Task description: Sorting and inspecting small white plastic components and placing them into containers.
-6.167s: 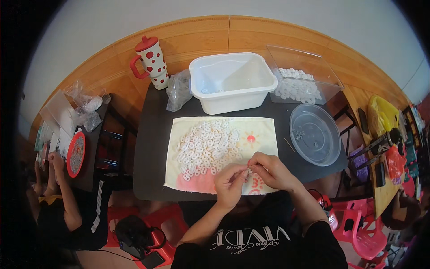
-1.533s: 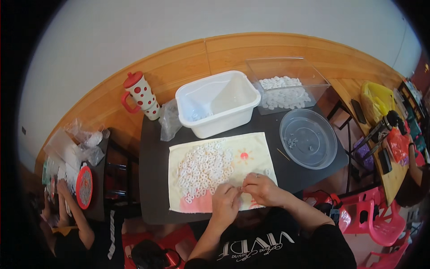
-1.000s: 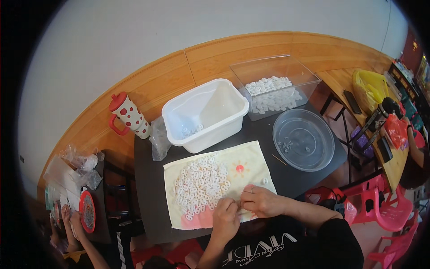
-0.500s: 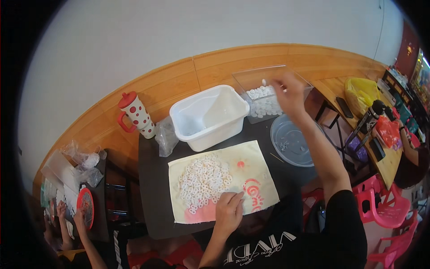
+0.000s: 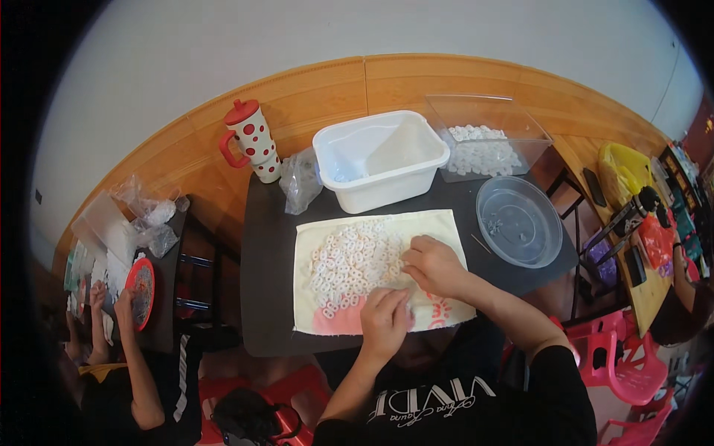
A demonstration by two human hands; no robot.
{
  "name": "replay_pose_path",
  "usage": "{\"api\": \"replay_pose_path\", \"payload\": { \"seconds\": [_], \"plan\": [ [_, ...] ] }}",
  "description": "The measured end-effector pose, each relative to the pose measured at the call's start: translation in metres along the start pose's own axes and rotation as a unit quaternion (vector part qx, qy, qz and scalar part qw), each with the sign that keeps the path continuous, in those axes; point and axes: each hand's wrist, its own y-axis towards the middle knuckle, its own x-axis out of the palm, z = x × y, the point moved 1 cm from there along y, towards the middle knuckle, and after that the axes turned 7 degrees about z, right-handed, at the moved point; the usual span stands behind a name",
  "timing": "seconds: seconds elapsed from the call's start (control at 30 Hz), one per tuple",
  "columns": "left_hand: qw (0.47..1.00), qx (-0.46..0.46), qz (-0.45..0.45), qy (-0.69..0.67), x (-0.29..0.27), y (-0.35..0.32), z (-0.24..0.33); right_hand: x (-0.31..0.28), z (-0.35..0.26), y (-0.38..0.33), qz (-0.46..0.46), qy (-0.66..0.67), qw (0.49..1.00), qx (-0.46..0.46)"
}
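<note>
Both hands rest on a pale cloth (image 5: 446, 223) spread on the dark table (image 5: 260, 253). Left hand (image 5: 385, 321) lies near the cloth's lower edge, fingers curled together, though whether they pinch anything cannot be told. Right hand (image 5: 435, 266) sits just beside a heap of small white rings (image 5: 353, 260), fingertips drawn together at its edge; what they grip is too small to make out. Behind the cloth stand a white tub (image 5: 379, 157), a clear bin (image 5: 487, 134) of white pieces, a round clear lid (image 5: 518, 221) and a spotted jug (image 5: 251, 141)
</note>
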Motion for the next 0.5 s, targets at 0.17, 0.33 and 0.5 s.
{"api": "replay_pose_path", "payload": {
  "seconds": [0.17, 0.33, 0.5],
  "plan": [
    [0.997, -0.044, 0.046, -0.031, 0.002, -0.004, -0.006, 0.004, 0.003, 0.005, -0.037, -0.031, 0.999, 0.02],
    [0.995, -0.058, 0.078, -0.035, 0.001, 0.001, 0.006, -0.014, -0.011, -0.019, 0.014, 0.081, 0.996, 0.023],
    [0.991, -0.068, 0.014, -0.113, 0.006, 0.002, -0.003, -0.023, -0.029, -0.04, 0.071, 0.172, 0.982, 0.04]
  ]
}}
